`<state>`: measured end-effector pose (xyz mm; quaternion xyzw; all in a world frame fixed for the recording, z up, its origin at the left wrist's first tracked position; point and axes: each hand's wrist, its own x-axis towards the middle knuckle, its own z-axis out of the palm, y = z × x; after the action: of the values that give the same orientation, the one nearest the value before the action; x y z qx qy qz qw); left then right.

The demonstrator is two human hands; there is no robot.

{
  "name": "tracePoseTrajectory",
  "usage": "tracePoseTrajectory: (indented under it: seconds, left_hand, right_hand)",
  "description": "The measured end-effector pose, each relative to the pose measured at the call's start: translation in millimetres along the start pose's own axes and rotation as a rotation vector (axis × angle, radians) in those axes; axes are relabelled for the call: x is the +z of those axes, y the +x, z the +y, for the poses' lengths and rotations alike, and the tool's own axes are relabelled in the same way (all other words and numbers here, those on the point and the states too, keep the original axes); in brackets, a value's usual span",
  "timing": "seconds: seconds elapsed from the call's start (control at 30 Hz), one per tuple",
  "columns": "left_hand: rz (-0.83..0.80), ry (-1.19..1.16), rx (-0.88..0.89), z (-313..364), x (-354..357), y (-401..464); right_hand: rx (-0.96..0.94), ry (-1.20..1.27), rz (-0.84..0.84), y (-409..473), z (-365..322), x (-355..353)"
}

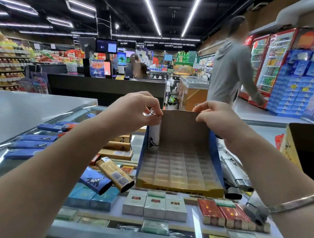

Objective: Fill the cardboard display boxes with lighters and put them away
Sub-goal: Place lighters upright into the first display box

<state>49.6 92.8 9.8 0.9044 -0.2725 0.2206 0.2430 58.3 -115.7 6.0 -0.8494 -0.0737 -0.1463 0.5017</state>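
Worktop [30,112] of glass runs across the front of the shop, with cigarette packs shelved beneath it and lighters strewn along its left edge and near its right edge. In the middle stands the cardboard display box [179,188], open side toward the person, its tall back panel rising at the far side and its floor a grid of empty slots.

Both hands are at the top of that back panel. The right hand [218,120] grips the panel's upper right corner, fingers curled over the edge, steadying the box. The left hand [134,111] pinches the metal head of a white lighter [153,137], which stands upright with its long axis vertical in the box's far left corner, against the left wall.

That looks to be the first slot filled, so nearly the whole grid is left. Loose stock lies to either side: blue lighters [32,143] and a tan lighter [114,173] to the left of the box, well within the left hand's reach, lying flat with long axes roughly across the worktop; silver lighters [231,168] just beside the box's right wall, nearer the right hand. Each would need turning upright before dropping in.
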Motion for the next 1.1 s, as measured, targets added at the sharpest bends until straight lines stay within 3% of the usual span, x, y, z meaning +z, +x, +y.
tracePoseTrajectory:
  seconds: [0.2, 0.37, 0.57, 0.93, 1.1]
  left_hand:
    - [-0.071, -0.008, -0.069, -0.5, 3.7, -2.2]
    - [-0.080, 0.024, -0.075, -2.2, 5.9, -0.9]
    - [-0.049, 0.087, -0.075, -5.7, 8.3, -0.1]
    - [-0.036, 0.086, -0.066, -3.3, 12.8, -1.8]
    - [-0.029, 0.086, -0.070, -2.9, 13.8, -1.9]
  right_hand:
    - [-0.111, -0.395, 0.263, 2.0, 1.9, -42.3]
    - [0.239, -0.784, -0.099, -0.4, 9.3, -59.6]
    - [0.382, -1.024, -0.274, -8.0, 17.1, -68.8]
    - [0.384, -0.913, -0.317, 3.2, 35.0, -64.5]
    - [0.394, -0.885, -0.425, 2.1, 31.9, -62.4]
